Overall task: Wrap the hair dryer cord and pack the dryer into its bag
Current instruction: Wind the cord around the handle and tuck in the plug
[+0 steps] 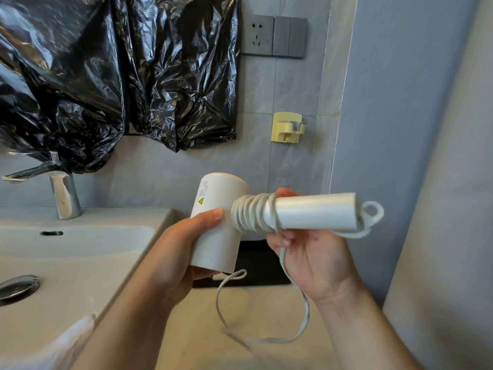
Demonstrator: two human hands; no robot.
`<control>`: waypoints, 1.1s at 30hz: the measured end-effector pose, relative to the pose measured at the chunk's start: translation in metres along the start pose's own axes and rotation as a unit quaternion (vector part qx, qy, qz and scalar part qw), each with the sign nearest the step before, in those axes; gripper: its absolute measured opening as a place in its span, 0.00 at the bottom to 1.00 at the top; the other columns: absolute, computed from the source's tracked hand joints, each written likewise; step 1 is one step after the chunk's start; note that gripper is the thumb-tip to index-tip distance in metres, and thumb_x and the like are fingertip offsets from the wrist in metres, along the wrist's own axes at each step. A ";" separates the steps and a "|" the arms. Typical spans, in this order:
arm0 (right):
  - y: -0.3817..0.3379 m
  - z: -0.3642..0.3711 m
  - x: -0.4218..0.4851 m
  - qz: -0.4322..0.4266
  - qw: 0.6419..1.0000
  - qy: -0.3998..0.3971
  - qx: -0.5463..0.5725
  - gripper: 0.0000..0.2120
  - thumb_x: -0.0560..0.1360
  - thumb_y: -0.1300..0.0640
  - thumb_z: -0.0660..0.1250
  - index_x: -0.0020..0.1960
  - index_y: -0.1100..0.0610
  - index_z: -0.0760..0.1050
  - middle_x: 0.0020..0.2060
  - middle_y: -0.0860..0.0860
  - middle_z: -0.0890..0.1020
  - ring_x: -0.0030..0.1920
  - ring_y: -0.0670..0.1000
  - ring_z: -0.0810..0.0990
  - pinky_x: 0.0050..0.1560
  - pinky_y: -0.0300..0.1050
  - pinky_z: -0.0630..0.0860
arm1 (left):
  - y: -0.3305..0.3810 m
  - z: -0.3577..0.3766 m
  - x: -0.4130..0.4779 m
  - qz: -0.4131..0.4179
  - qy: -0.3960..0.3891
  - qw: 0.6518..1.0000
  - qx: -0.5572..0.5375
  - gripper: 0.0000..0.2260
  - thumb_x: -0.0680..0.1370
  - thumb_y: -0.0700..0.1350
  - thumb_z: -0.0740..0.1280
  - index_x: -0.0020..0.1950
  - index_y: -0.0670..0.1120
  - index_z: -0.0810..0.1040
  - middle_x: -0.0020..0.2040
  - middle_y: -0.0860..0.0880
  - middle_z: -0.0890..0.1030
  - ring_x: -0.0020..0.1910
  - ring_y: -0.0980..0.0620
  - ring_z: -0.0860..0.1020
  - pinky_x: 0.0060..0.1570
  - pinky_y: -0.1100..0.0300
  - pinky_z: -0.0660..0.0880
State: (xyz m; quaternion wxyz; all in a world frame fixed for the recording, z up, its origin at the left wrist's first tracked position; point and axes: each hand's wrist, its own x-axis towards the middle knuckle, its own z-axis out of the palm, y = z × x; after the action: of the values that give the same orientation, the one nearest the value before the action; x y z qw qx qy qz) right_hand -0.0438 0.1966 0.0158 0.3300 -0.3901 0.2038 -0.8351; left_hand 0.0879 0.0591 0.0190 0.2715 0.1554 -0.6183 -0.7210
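A white hair dryer (218, 222) is held in the air over the counter, barrel upright, handle pointing right. My left hand (176, 252) grips the barrel from below, thumb on its side. Several turns of the white cord (250, 216) sit wound around the handle next to the barrel. My right hand (309, 252) holds the cord against the underside of the handle. The loose remainder of the cord (301, 324) hangs down in a big loop below both hands. A hanging loop (372, 212) shows at the handle's end. A flat black item (262, 265), possibly the bag, lies on the counter behind the dryer.
A white sink (66, 252) with a chrome faucet (61, 190) and drain plug fills the left. Black plastic sheeting (106, 76) covers the wall above. A grey socket and switch plate (274, 36) and a yellow wall holder (286, 128) sit on the tiled wall. Beige counter (240, 353) lies below.
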 end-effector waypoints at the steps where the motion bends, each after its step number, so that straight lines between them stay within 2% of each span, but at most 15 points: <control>1: 0.001 -0.001 -0.001 0.000 1.000 -0.017 -0.005 0.11 0.68 0.61 0.67 0.48 0.61 0.83 0.36 0.53 0.80 0.28 0.47 0.72 0.28 0.38 0.68 | -0.001 0.002 0.001 -0.004 0.015 1.000 -0.007 0.21 0.63 0.54 0.72 0.51 0.46 0.82 0.38 0.46 0.85 0.35 0.50 0.83 0.40 0.52 0.78; 5: 0.011 -0.007 -0.001 -0.001 0.994 -0.046 -0.102 0.30 0.59 0.57 0.81 0.59 0.59 0.78 0.41 0.51 0.79 0.36 0.47 0.74 0.35 0.40 0.70 | -0.007 0.009 0.005 0.022 0.087 0.995 0.034 0.18 0.68 0.55 0.72 0.52 0.46 0.79 0.44 0.43 0.83 0.39 0.45 0.80 0.37 0.53 0.76; 8: 0.017 -0.005 0.001 -0.018 0.990 -0.029 -0.134 0.32 0.59 0.52 0.82 0.59 0.57 0.77 0.38 0.49 0.78 0.34 0.46 0.71 0.33 0.38 0.68 | -0.009 0.015 0.006 0.028 0.110 0.992 0.062 0.16 0.71 0.55 0.70 0.51 0.46 0.77 0.45 0.43 0.79 0.40 0.45 0.78 0.36 0.53 0.76; 10: 0.017 -0.004 0.002 -0.029 0.987 -0.027 -0.157 0.30 0.59 0.50 0.82 0.59 0.55 0.78 0.38 0.48 0.78 0.33 0.45 0.70 0.32 0.38 0.67 | -0.009 0.018 0.005 0.025 0.111 0.991 0.071 0.18 0.68 0.56 0.69 0.51 0.46 0.76 0.46 0.43 0.80 0.40 0.45 0.79 0.34 0.53 0.77; 12: 0.017 -0.005 0.002 -0.036 0.979 -0.024 -0.201 0.31 0.60 0.49 0.81 0.60 0.54 0.76 0.37 0.47 0.77 0.34 0.45 0.70 0.32 0.37 0.68 | -0.008 0.020 0.004 0.029 0.119 0.989 0.086 0.20 0.66 0.57 0.69 0.52 0.47 0.75 0.47 0.44 0.80 0.40 0.47 0.79 0.27 0.58 0.76; 14: 0.018 -0.008 0.002 -0.034 0.972 -0.019 -0.232 0.35 0.61 0.49 0.81 0.63 0.56 0.73 0.37 0.48 0.75 0.35 0.45 0.70 0.32 0.38 0.68 | -0.008 0.019 0.004 0.037 0.132 0.985 0.106 0.19 0.71 0.56 0.72 0.55 0.46 0.73 0.49 0.44 0.79 0.42 0.48 0.79 0.21 0.63 0.74; 16: 0.020 -0.011 0.002 -0.021 0.968 -0.015 -0.248 0.35 0.61 0.50 0.80 0.65 0.56 0.72 0.38 0.48 0.75 0.36 0.45 0.70 0.32 0.38 0.68 | -0.007 0.016 0.003 0.047 0.137 0.980 0.135 0.19 0.72 0.57 0.72 0.56 0.47 0.73 0.50 0.46 0.78 0.43 0.49 0.79 0.22 0.62 0.74; 18: 0.022 -0.016 0.001 -0.006 0.964 -0.006 -0.267 0.30 0.63 0.54 0.78 0.63 0.53 0.75 0.38 0.48 0.75 0.36 0.46 0.70 0.32 0.38 0.67 | -0.005 0.014 0.002 0.054 0.138 0.974 0.173 0.25 0.65 0.65 0.73 0.52 0.50 0.73 0.49 0.49 0.79 0.44 0.50 0.80 0.27 0.59 0.76; 20: 0.024 -0.018 -0.001 0.013 0.958 0.000 -0.287 0.25 0.63 0.52 0.77 0.60 0.47 0.78 0.38 0.47 0.77 0.37 0.45 0.72 0.34 0.38 0.68 | -0.003 0.010 0.001 0.055 0.142 0.964 0.219 0.31 0.57 0.70 0.72 0.50 0.51 0.72 0.47 0.51 0.80 0.43 0.52 0.81 0.28 0.59 0.76; 22: 0.026 -0.019 -0.003 0.032 0.950 0.000 -0.311 0.28 0.61 0.47 0.79 0.60 0.44 0.79 0.41 0.46 0.79 0.39 0.44 0.75 0.35 0.37 0.70 | -0.001 0.005 0.003 0.052 0.144 0.952 0.264 0.40 0.50 0.74 0.73 0.52 0.49 0.73 0.47 0.49 0.81 0.43 0.50 0.82 0.30 0.56 0.79; 24: 0.027 -0.017 -0.004 0.044 0.943 -0.003 -0.329 0.29 0.62 0.47 0.78 0.62 0.45 0.77 0.41 0.45 0.80 0.39 0.42 0.76 0.36 0.35 0.71 | 0.003 0.001 0.003 0.035 0.151 0.941 0.300 0.46 0.47 0.76 0.74 0.54 0.47 0.73 0.46 0.48 0.81 0.42 0.50 0.82 0.32 0.54 0.80; 26: 0.025 -0.012 -0.006 0.047 0.939 -0.002 -0.340 0.25 0.66 0.52 0.75 0.62 0.48 0.76 0.39 0.41 0.81 0.38 0.40 0.77 0.35 0.33 0.72 | 0.005 -0.001 0.002 0.009 0.143 0.944 0.298 0.45 0.47 0.72 0.74 0.53 0.45 0.74 0.44 0.48 0.81 0.39 0.51 0.81 0.27 0.60 0.76; 28: 0.022 -0.006 -0.007 0.039 0.935 -0.004 -0.352 0.23 0.69 0.56 0.71 0.63 0.49 0.74 0.35 0.40 0.80 0.34 0.40 0.75 0.34 0.33 0.70 | 0.005 -0.003 0.002 -0.013 0.112 0.960 0.258 0.41 0.49 0.70 0.76 0.50 0.44 0.77 0.42 0.46 0.82 0.37 0.50 0.81 0.28 0.60 0.76; 31: 0.017 0.003 -0.008 0.021 0.911 -0.005 -0.412 0.26 0.67 0.47 0.72 0.64 0.44 0.71 0.32 0.37 0.78 0.31 0.40 0.73 0.32 0.34 0.67 | 0.000 -0.002 0.003 -0.016 0.068 0.979 0.190 0.38 0.51 0.71 0.78 0.48 0.44 0.81 0.40 0.46 0.85 0.35 0.50 0.82 0.32 0.60 0.75; 33: 0.015 0.007 -0.006 0.009 0.899 0.020 -0.438 0.26 0.67 0.47 0.72 0.64 0.45 0.71 0.33 0.35 0.79 0.32 0.37 0.76 0.31 0.30 0.70 | -0.003 0.001 0.004 0.006 0.085 0.985 0.149 0.29 0.55 0.64 0.81 0.45 0.47 0.81 0.39 0.48 0.84 0.36 0.51 0.81 0.31 0.60 0.74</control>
State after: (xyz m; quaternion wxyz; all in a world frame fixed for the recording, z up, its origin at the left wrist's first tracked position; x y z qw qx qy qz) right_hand -0.0295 0.1902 0.0078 0.1288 -0.4772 0.5590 -0.6658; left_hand 0.0835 0.0582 0.0171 0.3011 0.2506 -0.6945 -0.6035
